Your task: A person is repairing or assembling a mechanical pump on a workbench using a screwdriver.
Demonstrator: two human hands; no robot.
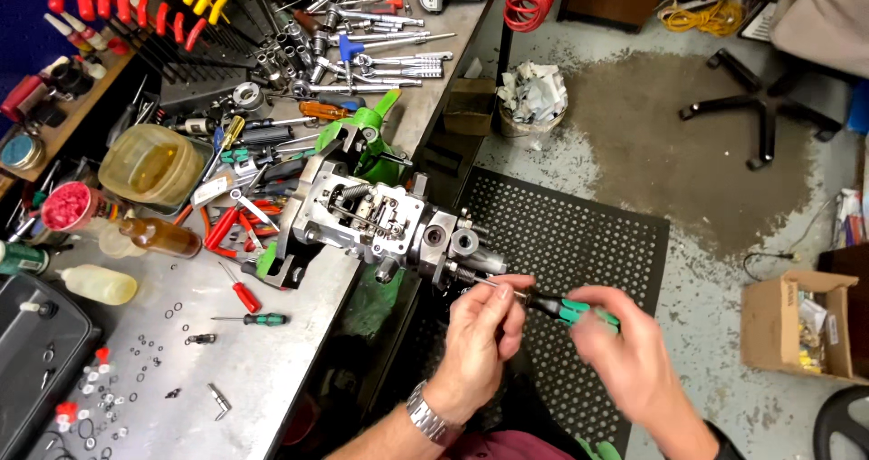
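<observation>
Green-and-black handle of a screwdriver (568, 310) lies in the closed right hand (634, 356), whose fingers wrap the grip from the far end. Its thin metal shaft runs leftward and slightly upward, passing under the fingertips of the left hand (480, 342), which pinch and steady the shaft near its tip. The left wrist carries a metal-link wristwatch (432, 416). The tip of the tool meets the lower right end of a steel pump body (380, 225), close to a pair of round ports on that end; the exact point of contact is hidden by the left fingers. The pump body, with an exposed spring and linkage on its upper face, is clamped in a green vise fixture (362, 138) at the edge of a grey workbench (253, 369), and overhangs a black perforated floor mat (561, 243). On the bench lie a second small green-handled screwdriver (258, 319), a red-handled screwdriver (243, 292), scattered small rings, an amber bottle (163, 235) and rows of wrenches. A cardboard box (801, 324) stands on the concrete floor, well apart to the right.
</observation>
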